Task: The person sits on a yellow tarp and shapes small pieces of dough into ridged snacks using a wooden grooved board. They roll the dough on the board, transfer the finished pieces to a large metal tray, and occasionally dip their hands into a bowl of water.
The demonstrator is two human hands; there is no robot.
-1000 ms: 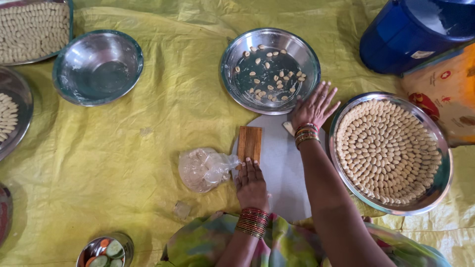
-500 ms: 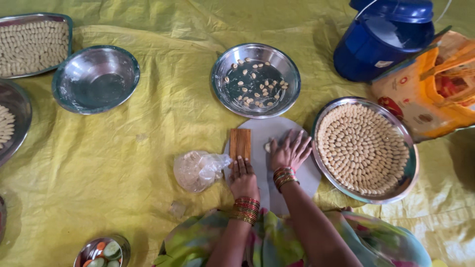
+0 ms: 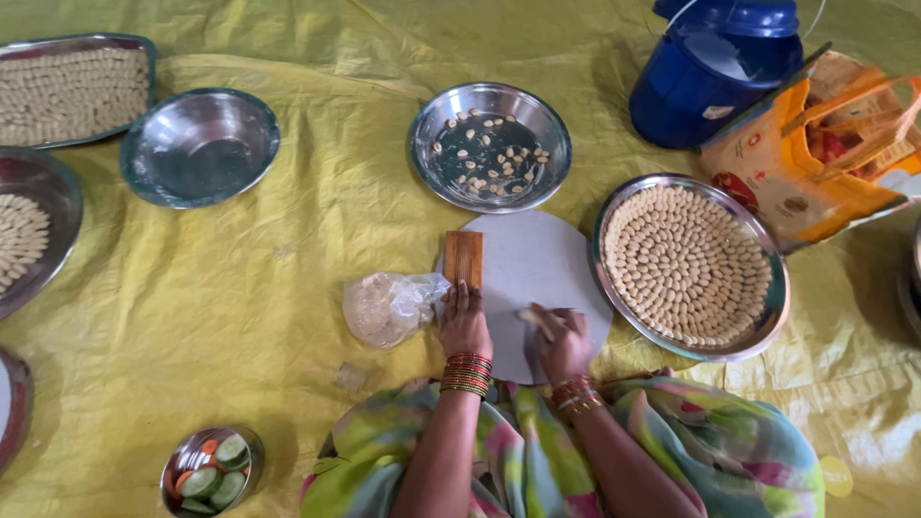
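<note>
My left hand (image 3: 463,321) presses on the near end of a small ridged wooden board (image 3: 463,257), which lies at the left edge of a round white board (image 3: 542,264). Over the near part of that white board, my right hand (image 3: 561,341) is curled around a small pale piece of dough (image 3: 526,315). Just left of my left hand lies a clear plastic bag of dough (image 3: 384,307). A steel plate packed with shaped dough pieces (image 3: 689,264) is at the right. Beyond the boards, a steel bowl (image 3: 489,144) holds scattered pieces.
A yellow sheet (image 3: 288,240) covers the floor. An empty steel bowl (image 3: 200,146), a full tray (image 3: 72,88) and a plate (image 3: 24,235) lie at the left. A blue lidded bucket (image 3: 715,67) and orange bag (image 3: 825,144) are back right. A small cucumber bowl (image 3: 213,470) is near.
My right hand has drawn back from between the bowl and the full plate to the near part of the white board, now closed on a dough piece. The left hand stayed on the wooden board.
</note>
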